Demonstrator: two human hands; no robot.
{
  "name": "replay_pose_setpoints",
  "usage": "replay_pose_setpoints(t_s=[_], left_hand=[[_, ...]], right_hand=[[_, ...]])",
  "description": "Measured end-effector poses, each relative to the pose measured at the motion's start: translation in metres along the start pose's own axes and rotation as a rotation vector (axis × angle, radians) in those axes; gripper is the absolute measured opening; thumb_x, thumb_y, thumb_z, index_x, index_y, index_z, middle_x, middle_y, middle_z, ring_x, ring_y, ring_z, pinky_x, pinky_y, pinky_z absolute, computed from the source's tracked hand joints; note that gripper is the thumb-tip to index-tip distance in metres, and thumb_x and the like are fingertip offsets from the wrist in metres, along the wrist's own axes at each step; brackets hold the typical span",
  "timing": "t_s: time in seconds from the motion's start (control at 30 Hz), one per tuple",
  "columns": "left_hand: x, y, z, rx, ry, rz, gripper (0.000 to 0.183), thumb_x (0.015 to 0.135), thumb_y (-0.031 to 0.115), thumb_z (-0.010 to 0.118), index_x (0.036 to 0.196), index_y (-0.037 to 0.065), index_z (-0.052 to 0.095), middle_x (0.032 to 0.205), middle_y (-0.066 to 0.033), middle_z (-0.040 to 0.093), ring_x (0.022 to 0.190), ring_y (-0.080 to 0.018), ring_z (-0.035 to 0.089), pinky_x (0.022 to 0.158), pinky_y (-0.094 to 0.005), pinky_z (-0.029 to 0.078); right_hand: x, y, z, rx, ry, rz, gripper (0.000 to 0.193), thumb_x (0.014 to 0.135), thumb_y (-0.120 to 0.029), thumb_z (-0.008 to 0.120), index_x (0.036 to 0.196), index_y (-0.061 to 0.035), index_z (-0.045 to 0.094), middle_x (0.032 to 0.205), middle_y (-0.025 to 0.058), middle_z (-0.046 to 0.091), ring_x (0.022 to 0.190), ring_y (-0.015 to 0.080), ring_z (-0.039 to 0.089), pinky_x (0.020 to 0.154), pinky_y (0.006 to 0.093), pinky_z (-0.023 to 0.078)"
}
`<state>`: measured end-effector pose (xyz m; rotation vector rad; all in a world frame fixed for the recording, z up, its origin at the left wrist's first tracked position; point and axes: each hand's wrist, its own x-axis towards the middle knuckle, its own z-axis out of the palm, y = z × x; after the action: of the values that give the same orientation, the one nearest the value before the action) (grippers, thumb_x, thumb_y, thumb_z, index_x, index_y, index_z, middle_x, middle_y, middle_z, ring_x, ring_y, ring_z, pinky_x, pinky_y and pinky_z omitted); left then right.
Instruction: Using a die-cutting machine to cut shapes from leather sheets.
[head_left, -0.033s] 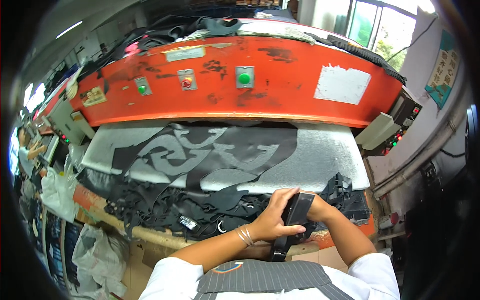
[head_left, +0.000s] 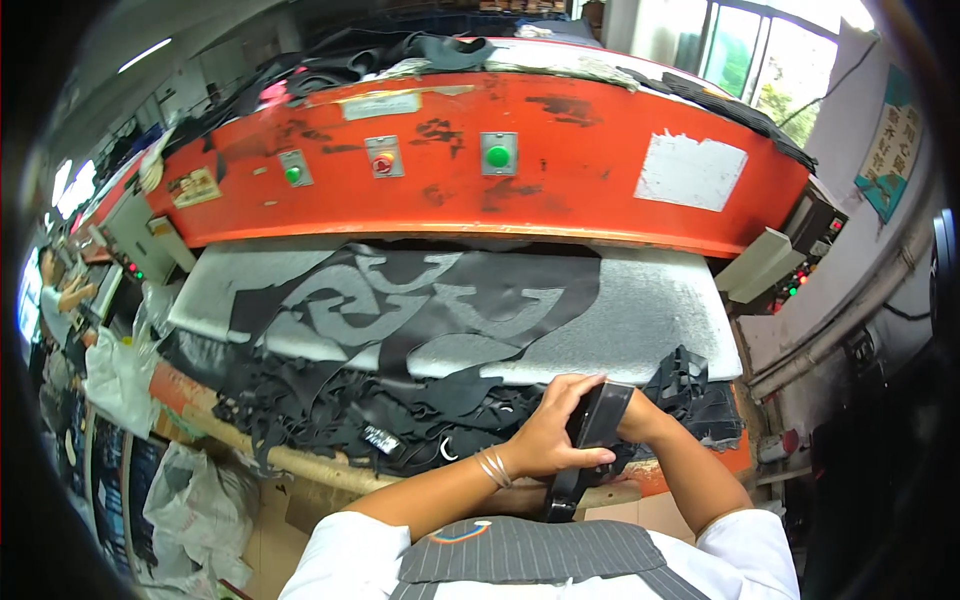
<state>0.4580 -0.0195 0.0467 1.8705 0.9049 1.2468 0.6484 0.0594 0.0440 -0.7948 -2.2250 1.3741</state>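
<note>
In front of my body, my left hand (head_left: 552, 437) grips a black, flat-sided object (head_left: 606, 417) with a dark band (head_left: 563, 492) hanging below it. The thumb lies across the near side and the fingers curl over the top. My right hand (head_left: 640, 417) is against the object's right side, its fingers hidden behind it. What kind of thing this is I cannot make out. Beyond my hands, a dark sheet of material (head_left: 545, 280) with curved cut-outs lies on the pale grey pad (head_left: 665, 325). Dark scraps (head_left: 330, 405) heap along the pad's front edge.
Above the pad spans the orange machine beam (head_left: 580, 190), with green buttons (head_left: 498, 156) and a red button (head_left: 382, 162). Control boxes (head_left: 800, 240) stand at the right. White plastic bags (head_left: 200, 510) sit at the lower left. Another person (head_left: 62, 290) works far left.
</note>
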Motion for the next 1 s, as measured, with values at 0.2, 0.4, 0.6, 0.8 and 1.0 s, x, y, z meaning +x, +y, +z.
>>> replay_pose_setpoints(t_s=[0.2,0.4,0.6,0.8,1.0], left_hand=[[-0.049,0.025,-0.004,0.002,0.127,-0.077,0.088,0.07,0.042,0.085,0.136,0.003,0.044,0.125,-0.014,0.051,0.118,-0.0262,0.049,0.104,-0.0382,0.037],[-0.137,0.0,-0.036,-0.737,0.059,-0.179,0.043,0.099,0.032,0.058,0.131,0.005,0.05,0.117,-0.0012,0.057,0.103,-0.0086,0.052,0.094,-0.0273,0.043],[-0.247,0.042,-0.052,-0.188,0.548,-0.203,0.027,0.095,0.01,0.061,0.122,0.004,0.058,0.116,-0.0034,0.051,0.109,-0.0137,0.051,0.096,-0.0272,0.042],[-0.37,0.109,-0.013,-0.073,0.918,-0.245,0.026,0.093,0.0,0.055,0.119,0.002,0.057,0.103,-0.0041,0.063,0.092,-0.0115,0.056,0.085,-0.0283,0.046],[-0.47,0.165,0.05,-0.029,1.222,-0.42,0.02,0.091,0.0,0.056,0.11,0.002,0.06,0.094,-0.0083,0.066,0.088,-0.0118,0.059,0.082,-0.0278,0.048]], right_hand=[[-0.015,-0.023,0.047,-0.195,0.255,-0.065,0.023,0.076,0.001,0.072,0.097,-0.0081,0.069,0.089,0.0037,0.069,0.081,0.0169,0.065,0.073,0.0304,0.052],[-0.004,-0.054,0.111,-0.178,0.158,-0.107,0.02,0.073,-0.001,0.075,0.09,-0.0085,0.068,0.081,0.0033,0.067,0.075,0.0152,0.064,0.068,0.0292,0.051],[0.022,-0.104,0.214,-0.146,-0.216,-0.159,0.016,0.076,-0.002,0.073,0.09,-0.0054,0.067,0.085,0.002,0.067,0.075,0.0125,0.062,0.07,0.0285,0.052],[0.012,-0.111,0.313,-0.373,-0.295,-0.757,0.02,0.068,0.002,0.052,0.084,-0.001,0.062,0.069,0.0171,0.055,0.063,0.0338,0.058,0.059,0.0362,0.047],[-0.022,-0.16,0.364,-0.21,-0.394,-0.742,0.01,0.085,-0.005,0.057,0.085,0.0015,0.065,0.07,0.0076,0.066,0.063,0.0176,0.064,0.061,0.03,0.049]])
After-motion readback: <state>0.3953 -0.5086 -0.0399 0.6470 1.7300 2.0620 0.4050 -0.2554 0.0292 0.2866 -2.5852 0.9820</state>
